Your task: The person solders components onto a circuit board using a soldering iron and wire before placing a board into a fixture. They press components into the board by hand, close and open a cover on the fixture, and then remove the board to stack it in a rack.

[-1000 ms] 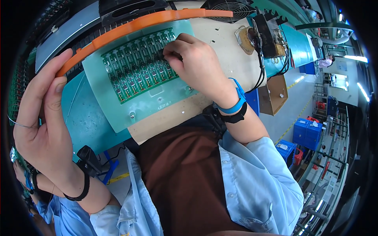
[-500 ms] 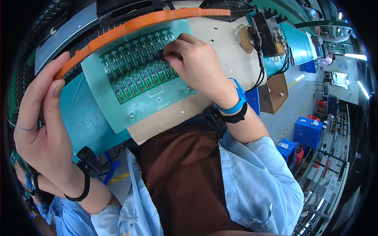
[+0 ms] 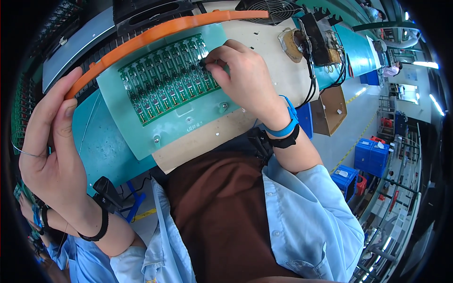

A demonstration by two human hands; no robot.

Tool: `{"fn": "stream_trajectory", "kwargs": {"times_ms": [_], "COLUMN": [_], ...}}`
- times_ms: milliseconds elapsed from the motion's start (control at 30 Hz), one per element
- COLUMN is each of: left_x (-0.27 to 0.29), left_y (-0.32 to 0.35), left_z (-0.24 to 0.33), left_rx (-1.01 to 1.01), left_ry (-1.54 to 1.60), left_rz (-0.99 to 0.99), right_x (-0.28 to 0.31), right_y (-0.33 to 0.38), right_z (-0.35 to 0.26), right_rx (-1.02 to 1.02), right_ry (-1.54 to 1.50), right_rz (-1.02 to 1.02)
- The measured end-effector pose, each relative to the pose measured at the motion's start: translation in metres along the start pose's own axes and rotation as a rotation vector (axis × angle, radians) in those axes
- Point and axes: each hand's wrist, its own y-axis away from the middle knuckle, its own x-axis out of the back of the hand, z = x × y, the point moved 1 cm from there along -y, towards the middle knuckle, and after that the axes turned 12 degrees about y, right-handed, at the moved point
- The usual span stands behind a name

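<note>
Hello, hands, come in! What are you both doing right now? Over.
Right hand pinching at green circuit-board panel on pale green fixture plate. Left hand raised beside orange rail. Nothing blocking.

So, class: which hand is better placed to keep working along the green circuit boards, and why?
Right. The right hand has its fingertips on the green circuit boards, while the left hand is off at the orange rail's end.
</note>
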Motion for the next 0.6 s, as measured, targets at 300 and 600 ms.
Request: {"fn": "stream_trajectory", "kwargs": {"times_ms": [300,600], "left_x": [0.004,-0.028], "left_y": [0.008,0.046], "left_z": [0.000,-0.003], "left_rx": [0.037,-0.045], "left_ry": [-0.011,0.052], "left_rz": [-0.041,-0.221], "right_x": [0.018,0.036], "right_y": [0.008,0.041], "right_z": [0.008,0.011], "right_rx": [-0.111,-0.102], "right_ry": [-0.172,-0.347], "right_rz": [0.072,-0.049]}}
